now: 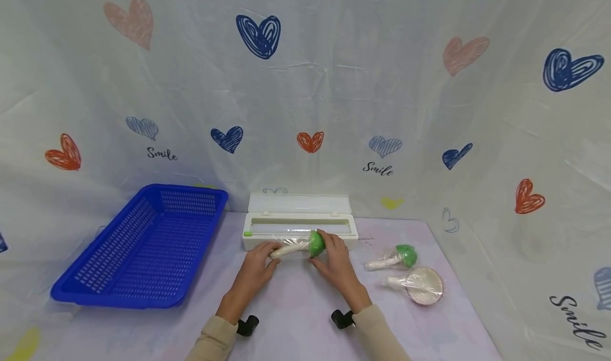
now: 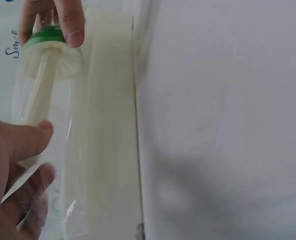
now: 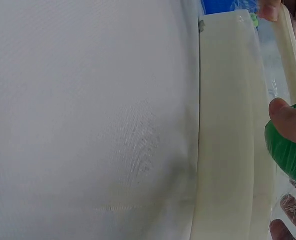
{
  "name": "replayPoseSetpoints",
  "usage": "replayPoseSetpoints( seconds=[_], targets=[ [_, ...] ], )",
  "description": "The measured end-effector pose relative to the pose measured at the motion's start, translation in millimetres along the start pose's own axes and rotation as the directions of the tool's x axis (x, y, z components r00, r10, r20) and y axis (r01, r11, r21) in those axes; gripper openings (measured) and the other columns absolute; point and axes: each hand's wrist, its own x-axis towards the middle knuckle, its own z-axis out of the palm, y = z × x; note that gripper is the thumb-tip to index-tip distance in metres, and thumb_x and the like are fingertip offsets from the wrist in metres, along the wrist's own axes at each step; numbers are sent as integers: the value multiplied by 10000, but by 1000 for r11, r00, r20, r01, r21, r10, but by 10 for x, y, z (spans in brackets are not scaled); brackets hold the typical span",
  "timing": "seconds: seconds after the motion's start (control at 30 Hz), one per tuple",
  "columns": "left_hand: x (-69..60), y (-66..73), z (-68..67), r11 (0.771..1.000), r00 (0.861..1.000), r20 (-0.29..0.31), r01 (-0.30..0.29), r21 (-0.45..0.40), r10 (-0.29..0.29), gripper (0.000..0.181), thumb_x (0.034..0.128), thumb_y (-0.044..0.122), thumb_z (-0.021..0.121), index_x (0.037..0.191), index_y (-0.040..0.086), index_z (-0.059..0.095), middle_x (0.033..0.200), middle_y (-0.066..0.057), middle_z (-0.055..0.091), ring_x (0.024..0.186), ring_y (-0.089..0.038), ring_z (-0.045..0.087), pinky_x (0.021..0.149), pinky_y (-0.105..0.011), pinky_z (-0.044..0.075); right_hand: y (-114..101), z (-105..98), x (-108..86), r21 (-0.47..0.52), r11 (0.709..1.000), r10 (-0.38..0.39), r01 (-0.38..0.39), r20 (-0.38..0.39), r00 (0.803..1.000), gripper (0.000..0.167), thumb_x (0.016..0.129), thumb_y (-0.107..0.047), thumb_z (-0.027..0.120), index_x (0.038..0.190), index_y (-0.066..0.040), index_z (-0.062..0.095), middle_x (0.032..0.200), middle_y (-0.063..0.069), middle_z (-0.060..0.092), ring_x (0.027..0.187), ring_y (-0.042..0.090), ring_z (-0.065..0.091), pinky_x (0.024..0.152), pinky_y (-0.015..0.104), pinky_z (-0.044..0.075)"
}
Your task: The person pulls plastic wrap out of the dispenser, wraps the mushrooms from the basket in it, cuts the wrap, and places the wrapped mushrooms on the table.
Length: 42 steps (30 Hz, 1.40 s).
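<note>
A model mushroom with a green cap and a long white stem lies sideways in clear cling film, between my two hands. My left hand pinches the free end of the stem; the left wrist view shows thumb and fingers around it. At the other end, my right hand grips the green cap, its thumb across the cap in the right wrist view. Just behind stands a white cling film dispenser with its lid raised. Film stretches from the mushroom towards the dispenser's front.
To the left sits a blue plastic basket. On the table's right side lie a film-wrapped green-capped mushroom and a film-wrapped pale mushroom with a wide, round cap. A heart-printed curtain hangs behind the table.
</note>
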Motion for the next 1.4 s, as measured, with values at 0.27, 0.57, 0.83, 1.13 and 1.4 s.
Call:
replayPoseSetpoints(
  seconds=[0.27, 0.57, 0.83, 1.13, 1.4],
  targets=[
    [-109, 20, -45, 996, 998, -42, -43, -77, 40, 381, 772, 33, 885, 1117, 109, 743, 1045, -14, 738, 805, -93, 639, 683, -227, 555, -29, -65, -52, -51, 999, -26, 20, -120, 992, 825, 641, -238, 999, 1353, -115, 601, 1159, 102, 640, 1105, 294, 586, 879, 500, 466],
    [-77, 69, -127, 988, 986, -88, -148, -53, 143, 416, 771, 82, 894, 1157, 68, 738, 1036, -37, 738, 777, -125, 646, 659, -189, 529, -45, -148, -54, -28, 998, -54, 50, -196, 979, 834, 608, -249, 1015, 1325, -93, 619, 1139, 94, 657, 1067, 258, 623, 822, 436, 471],
    [-35, 88, -183, 970, 960, -142, -244, 3, 241, 396, 744, 141, 917, 1099, 79, 752, 1008, -31, 765, 835, -179, 693, 781, -368, 556, -45, -238, -51, -52, 993, -113, 105, -224, 968, 831, 603, -263, 1016, 1318, -91, 629, 1143, 84, 667, 1078, 271, 624, 837, 447, 475],
    [22, 135, -254, 957, 950, -143, -288, -42, 279, 394, 776, 137, 890, 1136, 76, 741, 1055, -31, 752, 956, -194, 680, 838, -346, 556, -64, -346, -40, -29, 994, -105, 101, -219, 970, 816, 627, -237, 1009, 1334, -101, 624, 1160, 90, 657, 1081, 286, 611, 853, 448, 457],
    [53, 218, -325, 952, 947, -148, -297, -69, 285, 398, 785, 122, 885, 1152, 71, 739, 1072, -38, 747, 969, -183, 698, 816, -295, 583, -120, -464, -28, -7, 992, -123, 125, -242, 962, 819, 613, -211, 1012, 1324, -79, 629, 1154, 96, 665, 1089, 297, 608, 850, 429, 448]
  ],
)
